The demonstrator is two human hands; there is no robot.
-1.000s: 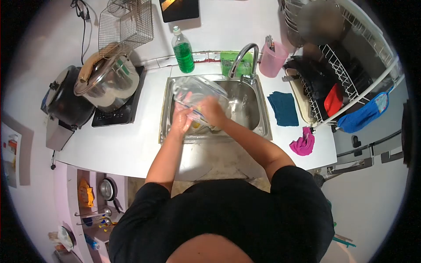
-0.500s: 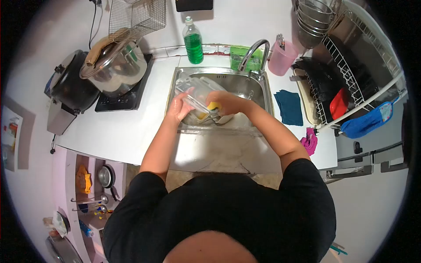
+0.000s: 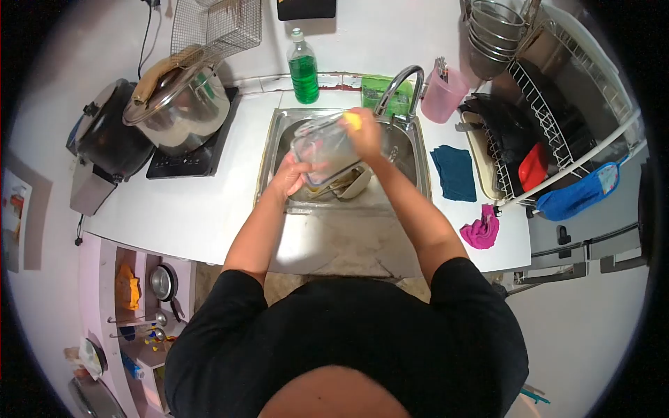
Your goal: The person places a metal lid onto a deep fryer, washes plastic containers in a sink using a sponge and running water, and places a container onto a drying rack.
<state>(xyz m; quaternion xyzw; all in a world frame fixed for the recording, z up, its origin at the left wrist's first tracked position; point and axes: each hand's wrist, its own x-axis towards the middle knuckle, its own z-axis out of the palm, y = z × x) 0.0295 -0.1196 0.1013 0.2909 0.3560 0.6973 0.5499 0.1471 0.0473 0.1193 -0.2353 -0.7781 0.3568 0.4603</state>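
Over the sink [image 3: 273,157] I hold a clear plastic container [image 3: 334,150], tilted. My left hand [image 3: 291,175] grips its left side, fingers wrapped round the wall. In my right hand [image 3: 365,136] is a yellow sponge [image 3: 353,120], at the container's far right edge; that hand is slightly blurred. Beneath the container, a pale dish [image 3: 357,184] and other dishes lie in the sink, partly hidden.
The faucet [image 3: 404,87] rises behind the sink, beside a green tub [image 3: 380,87]. A bottle of green liquid [image 3: 304,73] stands at the back. On the right are a pink cup [image 3: 444,96], a teal cloth [image 3: 454,172] and a dish rack [image 3: 512,160]. A steel pot [image 3: 185,111] sits left.
My right hand has moved with the sponge from the container's near side up to its far right edge. The container has turned in my left hand, exposing more of the dishes below.
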